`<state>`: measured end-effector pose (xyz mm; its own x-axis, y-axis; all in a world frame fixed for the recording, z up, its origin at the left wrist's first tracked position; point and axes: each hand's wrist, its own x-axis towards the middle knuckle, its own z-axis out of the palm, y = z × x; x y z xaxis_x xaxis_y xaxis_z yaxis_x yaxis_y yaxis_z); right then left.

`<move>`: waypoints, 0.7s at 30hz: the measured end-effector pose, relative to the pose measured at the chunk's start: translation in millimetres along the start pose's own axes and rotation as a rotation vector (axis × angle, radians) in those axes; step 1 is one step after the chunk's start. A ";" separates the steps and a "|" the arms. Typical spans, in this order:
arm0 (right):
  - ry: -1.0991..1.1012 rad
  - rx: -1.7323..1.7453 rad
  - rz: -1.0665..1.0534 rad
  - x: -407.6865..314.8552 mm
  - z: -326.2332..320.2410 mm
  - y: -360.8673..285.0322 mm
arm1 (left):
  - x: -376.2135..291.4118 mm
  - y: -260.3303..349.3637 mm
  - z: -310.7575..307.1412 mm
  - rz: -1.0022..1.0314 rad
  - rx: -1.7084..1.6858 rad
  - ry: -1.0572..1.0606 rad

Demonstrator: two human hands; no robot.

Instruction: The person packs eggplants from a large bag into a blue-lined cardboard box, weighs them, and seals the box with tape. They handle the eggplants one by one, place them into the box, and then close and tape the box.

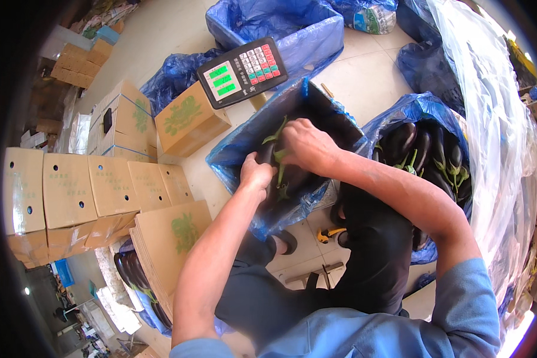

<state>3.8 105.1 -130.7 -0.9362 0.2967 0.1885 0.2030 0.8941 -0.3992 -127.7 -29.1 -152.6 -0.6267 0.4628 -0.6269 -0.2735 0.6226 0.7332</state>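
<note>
Dark purple eggplants (266,154) with green stems lie in a box (232,142) lined with blue plastic film, in front of my knees. My left hand (256,176) reaches into its near left side and grips one eggplant, thumb along its side. Beside it, my right hand (311,145) has its fingers curled over another eggplant, whose green cap (281,155) shows below the fingertips. The hands partly hide both fruits, and the box's floor is in shadow. A scale display (242,72) with lit green readouts and a keypad stands at the box's far side.
To the right, a blue-lined container (418,105) holds several eggplants beside draped clear plastic sheeting (496,147). Cardboard cartons (69,188) line the left, with a closed carton (192,118) near the scale. Another blue-lined box (275,27) stands beyond. A yellow-handled tool (329,234) lies between my feet.
</note>
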 end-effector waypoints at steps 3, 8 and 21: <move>-0.081 -0.082 0.103 5.4 3.6 -7.5 | 5.8 -15.8 8.1 0.041 0.044 0.114; -0.205 -0.273 -0.029 17.9 9.1 -20.5 | 21.3 -34.9 11.6 -0.004 -0.013 0.230; 0.123 0.323 0.116 5.0 -59.3 16.1 | -60.7 68.1 -45.3 0.456 -0.194 -0.083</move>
<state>19.5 140.9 -83.0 -0.8668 0.4454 0.2244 0.1859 0.7060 -0.6834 -141.3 -43.3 -52.7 -0.6564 0.7136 -0.2446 -0.1213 0.2201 0.9679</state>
